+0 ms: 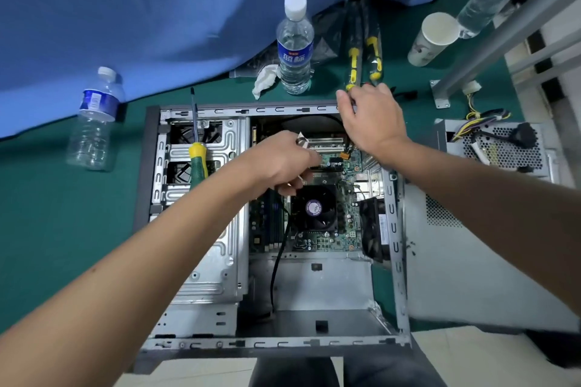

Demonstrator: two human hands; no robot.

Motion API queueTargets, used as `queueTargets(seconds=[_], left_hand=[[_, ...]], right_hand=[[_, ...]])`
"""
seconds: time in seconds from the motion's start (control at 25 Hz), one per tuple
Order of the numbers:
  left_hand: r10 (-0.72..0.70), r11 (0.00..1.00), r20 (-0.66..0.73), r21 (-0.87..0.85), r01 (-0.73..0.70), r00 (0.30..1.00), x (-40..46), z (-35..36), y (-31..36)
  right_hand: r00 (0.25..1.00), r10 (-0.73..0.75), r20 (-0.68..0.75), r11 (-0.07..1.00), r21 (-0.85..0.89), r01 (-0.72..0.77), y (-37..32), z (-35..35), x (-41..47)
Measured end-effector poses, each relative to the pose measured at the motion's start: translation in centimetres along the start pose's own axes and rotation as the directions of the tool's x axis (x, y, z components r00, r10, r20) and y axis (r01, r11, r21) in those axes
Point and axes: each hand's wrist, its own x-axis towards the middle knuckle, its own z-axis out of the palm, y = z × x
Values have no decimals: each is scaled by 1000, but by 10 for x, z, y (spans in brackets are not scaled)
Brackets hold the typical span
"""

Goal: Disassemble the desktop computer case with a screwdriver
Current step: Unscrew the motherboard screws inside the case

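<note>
1. The computer case (201,276) is lying open on its side on the green tabletop (63,214), motherboard (339,229) facing up, so everything's reachable from above.
2. The left hand (279,160) is gripping a small metal bracket (302,139) over the expansion slots, probably pulling it out.
3. The right hand (371,119) is pinching something at the case's far right corner; can't tell what.
4. The screwdriver (196,148) is sitting idle on the drive cage at left.
5. Water bottles (295,44), a paper cup (432,38) and the removed power supply (503,144) are crowding the far and right sides; a black cable (278,261) is trailing across the case interior.
</note>
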Motion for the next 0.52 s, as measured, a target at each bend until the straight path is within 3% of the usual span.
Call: queueTargets(seconds=[0.16, 0.28, 0.4, 0.44, 0.52], left_hand=[[-55, 977, 289, -184, 112, 956, -27, 21, -15], [-62, 998, 458, 11, 64, 887, -43, 63, -51], [-153, 985, 603, 32, 168, 783, -58, 105, -81], [-152, 983, 607, 12, 183, 780, -55, 115, -91], [-187, 971, 498, -39, 237, 847, -48, 126, -104]], right_hand=[[1000, -20, -8, 1000, 12, 20, -1, -2, 1], [1000, -28, 3, 1000, -11, 28, 0, -4, -3], [999, -38, 17, 999, -8, 38, 1, -2, -1], [999, -40, 11, 999, -19, 40, 2, -2, -2], [999, -34, 11, 999, -15, 34, 2, -3, -2]])
